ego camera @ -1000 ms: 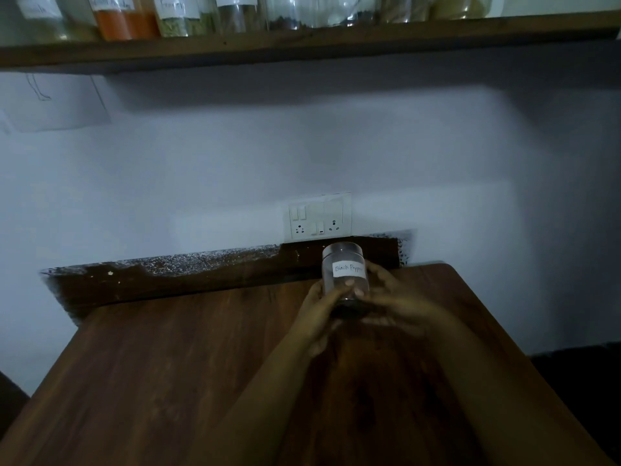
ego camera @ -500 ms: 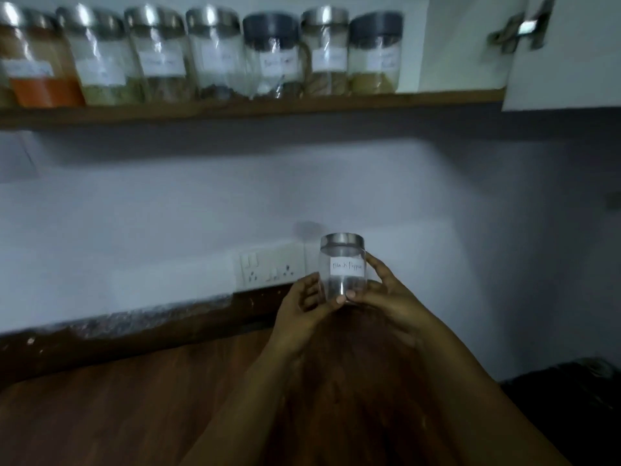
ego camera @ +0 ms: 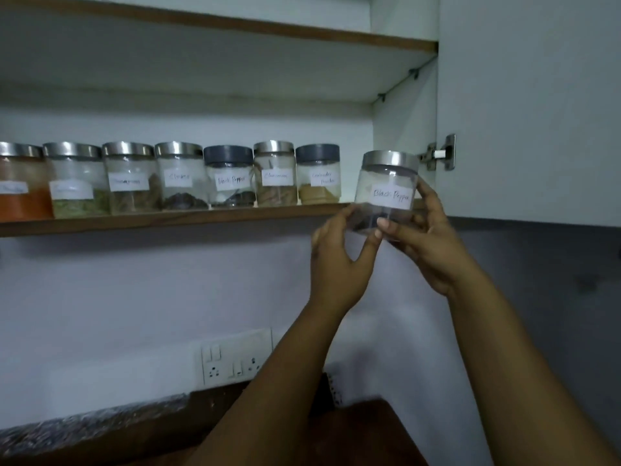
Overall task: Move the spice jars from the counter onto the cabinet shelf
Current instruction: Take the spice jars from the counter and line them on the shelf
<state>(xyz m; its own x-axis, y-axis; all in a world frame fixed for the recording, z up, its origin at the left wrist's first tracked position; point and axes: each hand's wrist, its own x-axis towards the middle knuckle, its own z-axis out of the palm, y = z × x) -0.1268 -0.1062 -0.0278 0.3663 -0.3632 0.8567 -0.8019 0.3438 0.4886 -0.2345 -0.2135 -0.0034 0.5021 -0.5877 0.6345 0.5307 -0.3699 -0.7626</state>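
Both hands, left hand (ego camera: 339, 260) and right hand (ego camera: 423, 240), grip one black pepper jar (ego camera: 386, 193); left of the grip, seven jars (ego camera: 181, 178) shelved; this one remains.

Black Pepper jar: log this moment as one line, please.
phase: placing | Black Pepper jar: held upright at shelf right end, not set down | left hand: grips base | right hand: grips side

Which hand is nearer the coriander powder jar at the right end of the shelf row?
Left. The left hand sits just below and right of the coriander powder jar; the right hand is farther right, on the far side of the held Black Pepper jar.
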